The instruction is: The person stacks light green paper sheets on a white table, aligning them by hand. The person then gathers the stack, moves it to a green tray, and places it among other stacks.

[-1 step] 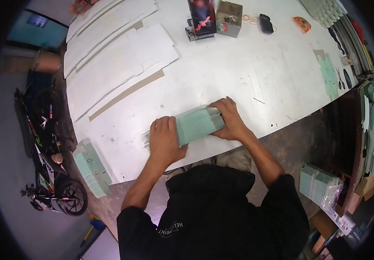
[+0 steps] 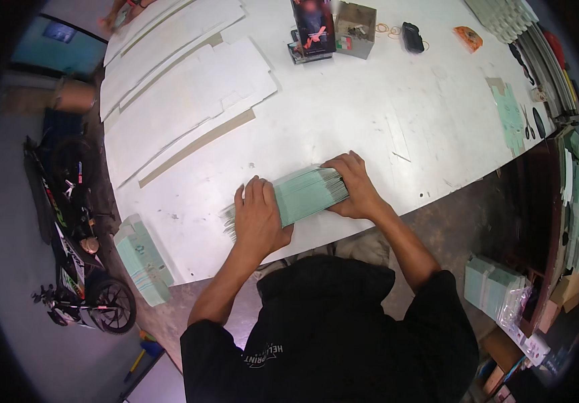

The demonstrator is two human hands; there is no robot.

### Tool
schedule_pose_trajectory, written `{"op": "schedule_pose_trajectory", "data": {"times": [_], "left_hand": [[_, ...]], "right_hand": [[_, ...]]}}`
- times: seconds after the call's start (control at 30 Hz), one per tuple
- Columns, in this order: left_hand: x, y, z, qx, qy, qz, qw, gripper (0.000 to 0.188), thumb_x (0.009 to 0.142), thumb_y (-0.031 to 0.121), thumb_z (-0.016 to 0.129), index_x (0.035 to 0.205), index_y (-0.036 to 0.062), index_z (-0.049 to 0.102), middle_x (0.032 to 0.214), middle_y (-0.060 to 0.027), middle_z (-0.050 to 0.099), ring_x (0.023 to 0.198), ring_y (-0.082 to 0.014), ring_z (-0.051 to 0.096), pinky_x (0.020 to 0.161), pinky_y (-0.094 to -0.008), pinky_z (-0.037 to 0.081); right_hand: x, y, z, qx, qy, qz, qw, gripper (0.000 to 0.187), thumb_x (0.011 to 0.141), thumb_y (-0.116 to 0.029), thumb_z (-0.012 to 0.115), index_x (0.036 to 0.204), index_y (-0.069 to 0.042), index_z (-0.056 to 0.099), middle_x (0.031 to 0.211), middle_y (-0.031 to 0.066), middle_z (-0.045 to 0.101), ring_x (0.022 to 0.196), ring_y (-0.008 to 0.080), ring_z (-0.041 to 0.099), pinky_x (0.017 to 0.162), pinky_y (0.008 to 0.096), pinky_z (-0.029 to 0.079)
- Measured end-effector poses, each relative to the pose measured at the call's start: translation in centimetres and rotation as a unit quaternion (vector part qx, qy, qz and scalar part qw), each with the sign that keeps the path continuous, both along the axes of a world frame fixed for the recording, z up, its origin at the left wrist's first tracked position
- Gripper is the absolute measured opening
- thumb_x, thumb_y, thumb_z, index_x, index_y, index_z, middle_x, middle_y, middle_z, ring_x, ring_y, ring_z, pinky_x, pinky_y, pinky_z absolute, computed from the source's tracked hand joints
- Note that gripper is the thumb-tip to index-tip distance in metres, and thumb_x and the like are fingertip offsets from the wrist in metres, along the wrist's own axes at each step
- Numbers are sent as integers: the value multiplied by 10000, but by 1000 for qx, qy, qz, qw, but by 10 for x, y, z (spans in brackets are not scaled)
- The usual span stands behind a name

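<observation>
A thick stack of flat green cardboard pieces [image 2: 308, 196] rests near the front edge of the white table [image 2: 343, 121], tilted slightly up to the right. My left hand [image 2: 258, 213] grips it near its left end, with the fingers over the far side and the thumb on the near side. Around the right end, my right hand [image 2: 355, 185] is closed, fingers at the far corner and thumb below. Past my left hand the thin edges of the pieces fan out unevenly. The palms hide parts of both ends.
White cut sheets [image 2: 189, 101] lie in layers at the far left. A green bundle [image 2: 143, 260] stands by the left table edge. Farther back are a grey open box [image 2: 354, 30] and a black box [image 2: 314, 27]. Scissors [image 2: 528, 124] lie right; another person's hand [image 2: 109, 22] shows top left.
My left hand has shifted very slightly right and its fingers have moved a little along the stack. The other person's hand at the top left has moved. My right hand looks nearly still.
</observation>
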State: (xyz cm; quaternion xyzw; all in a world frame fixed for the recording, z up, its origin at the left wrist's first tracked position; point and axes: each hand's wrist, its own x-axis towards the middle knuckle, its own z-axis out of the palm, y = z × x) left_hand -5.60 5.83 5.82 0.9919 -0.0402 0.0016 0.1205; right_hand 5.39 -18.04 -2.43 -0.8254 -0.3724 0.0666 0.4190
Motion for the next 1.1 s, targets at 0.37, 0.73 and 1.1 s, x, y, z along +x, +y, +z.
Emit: {"op": "schedule_pose_trajectory", "data": {"times": [0.37, 0.73, 1.1], "left_hand": [[15, -11, 1, 1, 74, 44, 996, 1122, 619, 230, 939, 1523, -94, 358, 1228, -228, 534, 1154, -399, 532, 1032, -489, 414], [21, -13, 7, 41, 126, 39, 990, 991, 569, 222, 898, 1402, -91, 461, 1259, -222, 537, 1187, -392, 530, 1047, -505, 394], [29, -10, 3, -7, 155, 57, 986, 1012, 631, 258, 914, 1453, -69, 423, 1254, -223, 545, 1167, -391, 534, 1018, -505, 437]], "right_hand": [[14, 1, 8, -89, -3, 13, 996, 1127, 679, -530, 938, 1567, -94, 398, 1539, 197, 469, 1505, 369, 373, 1224, 717, 182], [-25, 15, 63, -226, -143, 132, 955, 1025, 865, -661, 731, 1599, -17, 418, 1714, 168, 324, 1614, 337, 231, 1237, 752, 101], [232, -32, 9, 162, -81, -366, 913, 228, 953, -177, 764, 1070, 16, 730, 951, 154, 761, 807, 256, 756, 775, 361, 583]]}}
